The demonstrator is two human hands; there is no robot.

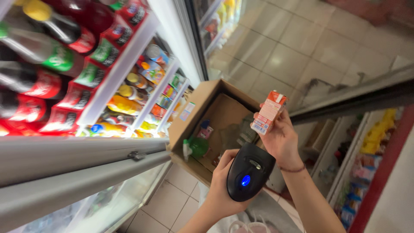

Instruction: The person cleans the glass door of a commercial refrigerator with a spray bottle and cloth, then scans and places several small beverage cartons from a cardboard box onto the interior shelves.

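Note:
My right hand (282, 140) holds up a small orange and white drink carton (269, 112) by its lower part, its barcode side turned down towards the scanner. My left hand (224, 183) grips a black handheld barcode scanner (250, 171) with a blue light lit on its back. The scanner sits just below the carton, a short gap between them. Both are held over an open cardboard box (202, 101) on the floor.
Inside the box lie a green bottle (197, 146) and other small packs. An open drinks fridge (86, 73) with shelves of bottles and cans fills the left, its glass door (69, 172) in front. Store shelves (362, 164) stand at right. White plastic bag (246, 224) below.

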